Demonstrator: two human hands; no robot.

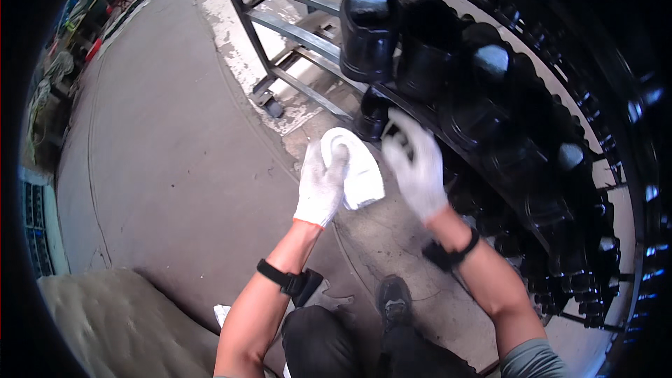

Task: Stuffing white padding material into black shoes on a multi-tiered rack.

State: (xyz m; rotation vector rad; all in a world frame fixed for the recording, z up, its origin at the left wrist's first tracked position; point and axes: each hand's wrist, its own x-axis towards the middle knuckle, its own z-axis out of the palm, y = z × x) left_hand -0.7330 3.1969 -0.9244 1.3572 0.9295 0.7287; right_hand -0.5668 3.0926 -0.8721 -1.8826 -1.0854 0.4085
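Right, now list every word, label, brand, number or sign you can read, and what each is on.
None can be read: not on the white piece in the left hand, the black footwear or the wrist straps.
The distant clutter is too small to tell.

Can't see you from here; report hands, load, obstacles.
Left white-gloved hand gripping curved white piece. Right white-gloved hand: fingers parted. Glossy black shoes on black metal rack close by.
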